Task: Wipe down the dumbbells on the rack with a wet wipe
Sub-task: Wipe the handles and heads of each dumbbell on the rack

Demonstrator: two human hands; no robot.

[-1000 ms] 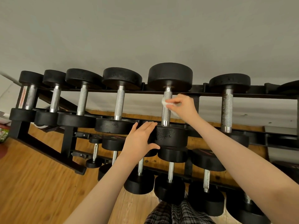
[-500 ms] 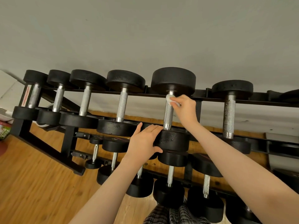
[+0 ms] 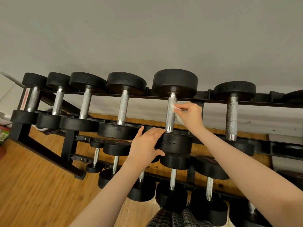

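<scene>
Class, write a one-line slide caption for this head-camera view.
Right hand presses a wet wipe against a racked dumbbell's handle; left hand steadies its near head.

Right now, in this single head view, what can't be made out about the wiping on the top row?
- Wet wipe: partly covered by the right hand, so its full extent is unclear.
- Handle of the dumbbell being wiped: its far side faces away from the camera.
- Left hand: its palm hides part of that dumbbell's near head.
- Rack: cut off by the right frame edge.
- Weight markings: too small to read.
</scene>
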